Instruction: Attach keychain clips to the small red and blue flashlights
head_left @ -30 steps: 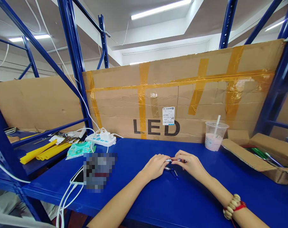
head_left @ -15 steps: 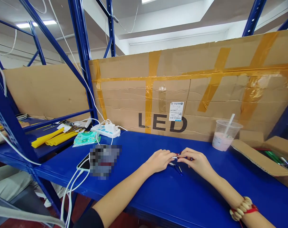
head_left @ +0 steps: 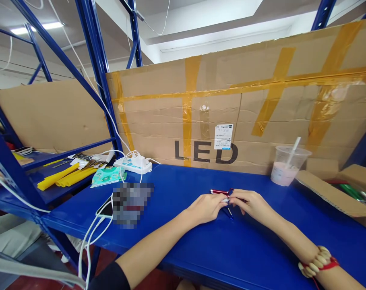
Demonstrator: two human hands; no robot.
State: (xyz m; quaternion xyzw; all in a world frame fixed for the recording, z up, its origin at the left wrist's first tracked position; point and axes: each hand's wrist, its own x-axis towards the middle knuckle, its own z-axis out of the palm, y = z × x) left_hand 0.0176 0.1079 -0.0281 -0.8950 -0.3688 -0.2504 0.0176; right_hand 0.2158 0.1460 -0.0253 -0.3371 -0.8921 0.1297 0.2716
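Note:
My left hand is closed, its fingertips pinching a small silver piece low over the blue table. From the other side my right hand meets it, thumb and fingers pinched at the end of the same piece. Just behind the fingertips is a slim red metallic tube with silver ends, a dark red clip or loop at its right end. A blue clip shows below the fingers on the tabletop. How these parts join is hidden by my fingers.
At right stand a plastic cup with pink drink and straw, and an open cardboard box holding green and silver items. Left are a white power strip, a green packet, a phone and white cables. A large carton stands behind.
The red tube now shows clearly behind my fingertips, where only a bit of red was visible before. My hands stay together; the blue clip is more covered. The view has shifted slightly.

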